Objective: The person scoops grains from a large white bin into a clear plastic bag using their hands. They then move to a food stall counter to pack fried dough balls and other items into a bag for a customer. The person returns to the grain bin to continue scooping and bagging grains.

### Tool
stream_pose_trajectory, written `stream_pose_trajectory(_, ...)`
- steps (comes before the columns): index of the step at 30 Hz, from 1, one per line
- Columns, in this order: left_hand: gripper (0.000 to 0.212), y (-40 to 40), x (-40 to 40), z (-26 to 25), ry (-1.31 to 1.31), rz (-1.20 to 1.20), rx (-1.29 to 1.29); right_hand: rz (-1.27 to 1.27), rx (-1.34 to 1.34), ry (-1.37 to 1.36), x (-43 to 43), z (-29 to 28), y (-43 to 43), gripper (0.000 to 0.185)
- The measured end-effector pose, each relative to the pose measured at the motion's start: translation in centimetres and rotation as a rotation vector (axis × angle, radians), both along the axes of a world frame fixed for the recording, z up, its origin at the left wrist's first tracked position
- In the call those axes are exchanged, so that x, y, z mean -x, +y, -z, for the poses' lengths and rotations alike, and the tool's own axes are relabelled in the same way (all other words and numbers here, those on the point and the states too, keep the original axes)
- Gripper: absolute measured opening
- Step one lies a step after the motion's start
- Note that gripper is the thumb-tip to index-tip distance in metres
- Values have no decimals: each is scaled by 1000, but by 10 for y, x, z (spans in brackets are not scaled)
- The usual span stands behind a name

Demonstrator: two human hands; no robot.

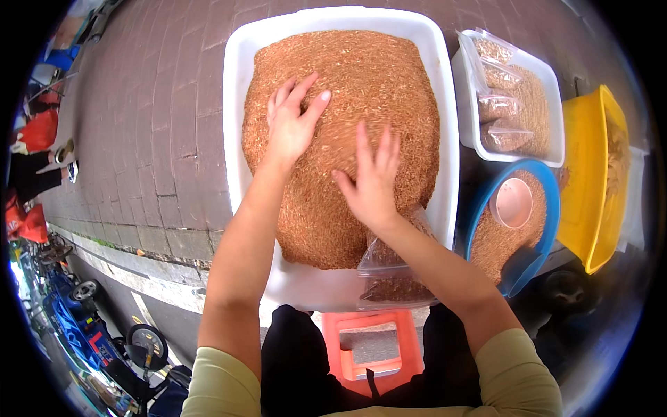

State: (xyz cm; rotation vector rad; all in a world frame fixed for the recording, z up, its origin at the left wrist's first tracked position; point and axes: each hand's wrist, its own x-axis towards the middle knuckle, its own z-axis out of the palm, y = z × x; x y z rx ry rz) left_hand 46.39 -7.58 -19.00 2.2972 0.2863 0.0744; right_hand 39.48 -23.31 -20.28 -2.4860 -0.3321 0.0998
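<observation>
A large white plastic tub [341, 289] stands before me, heaped with reddish-brown dried grains or husks [359, 73]. On the upper left part of the heap rests my left hand [294, 122], its fingers spread and nothing held. My right hand [371, 180] is at the middle of the heap, fingers apart and slightly blurred, also holding nothing. Under my right forearm, at the tub's near right side, lies a clear zip bag [391, 271] with darker brown material inside. The fingertips of both hands are close to or touching the loose grains; how deep they press cannot be told.
Right of the tub stand a white bin [560, 125] with filled clear bags [503, 107], a blue basin [556, 208] of grains with a pink cup [513, 200], and a yellow crate [581, 156]. A red plastic stool [411, 359] is below. A person's feet [68, 159] show far left.
</observation>
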Motion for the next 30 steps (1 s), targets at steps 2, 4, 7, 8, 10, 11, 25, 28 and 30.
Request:
stream_pose_trajectory(2,50,5,13,10,-42,27,-34,-136,66,-5,9,-4,5,77)
stream_pose_trajectory(4,49,6,29,13,-51,60,-42,-338,172,47,26,-11,3,68)
stream_pose_trajectory(7,48,7,55,18,-32,66,-42,-453,149,-32,62,-19,-7,45)
stream_pose_trajectory(8,51,7,62,16,-12,115,-49,-458,112,-85,69,-21,-10,38)
stream_pose_trajectory(10,52,6,77,21,-23,111,29,-615,149,18,64,-30,-18,20)
stream_pose_trajectory(11,53,5,85,22,-29,109,69,-694,166,69,59,-34,-22,14)
stream_pose_trajectory(25,58,23,131,37,-78,-92,-140,250,-431,33,-34,13,-83,13)
stream_pose_trajectory(28,56,27,136,40,-80,-60,-77,229,-446,28,-32,13,-85,19)
stream_pose_trajectory(30,54,28,137,39,-63,-96,-61,231,-438,34,-31,13,-84,22)
